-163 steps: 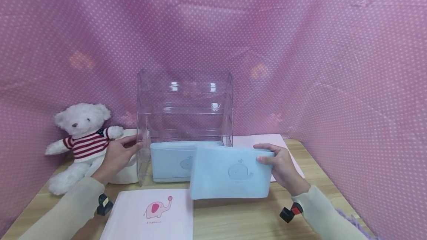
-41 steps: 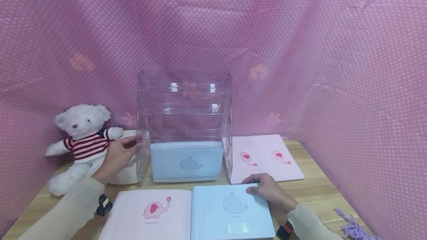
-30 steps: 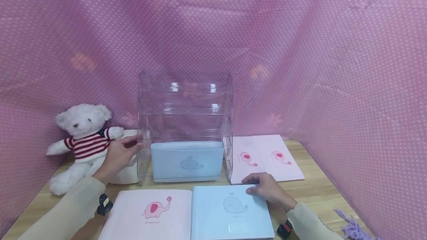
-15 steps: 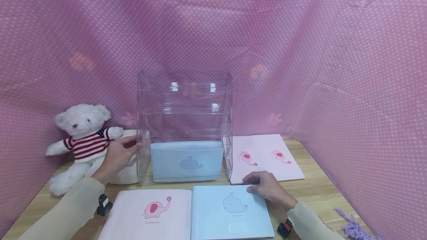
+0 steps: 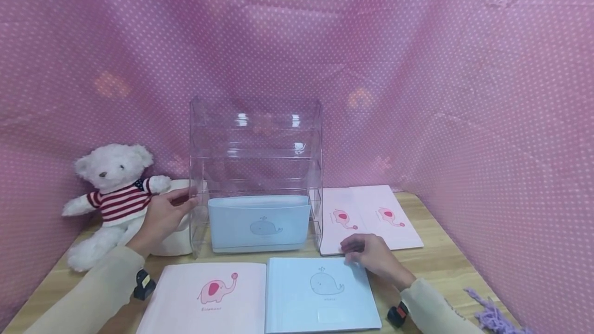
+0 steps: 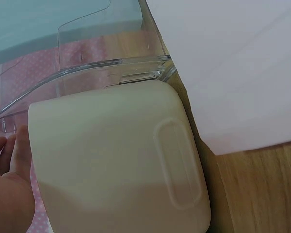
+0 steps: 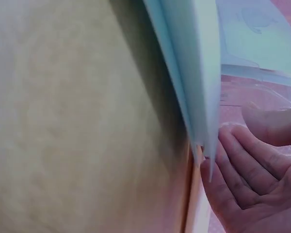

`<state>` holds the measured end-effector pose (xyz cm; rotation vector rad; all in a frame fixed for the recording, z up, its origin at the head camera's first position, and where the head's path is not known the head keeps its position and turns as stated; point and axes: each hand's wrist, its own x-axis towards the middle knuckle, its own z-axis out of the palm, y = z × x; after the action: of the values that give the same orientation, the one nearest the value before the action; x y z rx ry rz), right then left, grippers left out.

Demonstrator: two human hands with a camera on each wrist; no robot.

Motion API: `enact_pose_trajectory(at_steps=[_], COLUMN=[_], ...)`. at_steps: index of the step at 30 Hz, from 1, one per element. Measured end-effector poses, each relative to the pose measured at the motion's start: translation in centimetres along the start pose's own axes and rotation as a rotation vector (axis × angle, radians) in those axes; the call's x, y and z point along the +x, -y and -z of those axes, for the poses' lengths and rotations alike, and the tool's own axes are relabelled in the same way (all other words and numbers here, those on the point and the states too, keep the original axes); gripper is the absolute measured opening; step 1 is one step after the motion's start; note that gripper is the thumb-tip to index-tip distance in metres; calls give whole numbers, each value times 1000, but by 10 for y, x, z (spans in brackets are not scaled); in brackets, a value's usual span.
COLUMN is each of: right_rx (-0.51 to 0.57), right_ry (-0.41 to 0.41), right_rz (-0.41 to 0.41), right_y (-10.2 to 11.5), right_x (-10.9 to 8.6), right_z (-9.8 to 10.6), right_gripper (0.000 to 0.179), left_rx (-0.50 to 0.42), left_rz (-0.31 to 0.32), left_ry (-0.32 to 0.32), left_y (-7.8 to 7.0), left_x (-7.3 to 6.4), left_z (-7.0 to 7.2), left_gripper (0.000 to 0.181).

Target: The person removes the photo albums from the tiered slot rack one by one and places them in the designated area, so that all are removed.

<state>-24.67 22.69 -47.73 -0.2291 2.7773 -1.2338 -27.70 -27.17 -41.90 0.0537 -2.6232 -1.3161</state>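
My left hand point(image 5: 162, 219) pinches the left side wall of a clear plastic tiered rack point(image 5: 257, 156). In the left wrist view the wall's edge runs between thumb and fingers. A blue whale-print notebook point(image 5: 234, 228) stands in the rack's lowest front tier. On the table, a second blue whale-print notebook point(image 5: 297, 293) lies flat beside a pink elephant notebook point(image 5: 185, 293). My right hand point(image 5: 376, 257) is at the far right corner of the flat blue notebook, fingers extended and thumb apart. The right wrist view has the fingertips close against that notebook's corner, without a grip.
Two pink elephant notebooks point(image 5: 371, 202) lie right of the rack, one overlapping the other. A white teddy bear point(image 5: 113, 169) in a striped top sits at the left, before a white plastic box point(image 6: 106, 155). Purple yarn point(image 5: 492, 318) lies front right. Pink dotted cloth point(image 5: 417, 66) surrounds the wooden table.
The right hand earlier carried the blue notebook in front of the rack and laid it right of the pink one. Now it loosens from the corner and rises slightly. The left hand stays put.
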Motion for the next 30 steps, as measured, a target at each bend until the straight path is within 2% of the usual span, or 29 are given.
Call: enact_pose_trajectory(at_steps=[6,12,20,25,30], right_rx=[29,141,232,258,311], right_ry=[-91,-70,-61,-60,-43], right_rz=[37,129,262,302,322], right_y=[11,28,56,77,96], right_x=[4,11,23,27,34], right_z=[11,28,45,47,43], right_gripper=[33,47,51,53,53], left_rx=[-8,4,-9,-5,-5], left_rz=[9,17,10,-14,-5], left_ry=[17,13,16,2,6], left_y=[0,1,1,2,3], left_x=[0,-1,-1,0,2], left_z=[0,0,-1,0,0], left_gripper=[61,61,62,61,61])
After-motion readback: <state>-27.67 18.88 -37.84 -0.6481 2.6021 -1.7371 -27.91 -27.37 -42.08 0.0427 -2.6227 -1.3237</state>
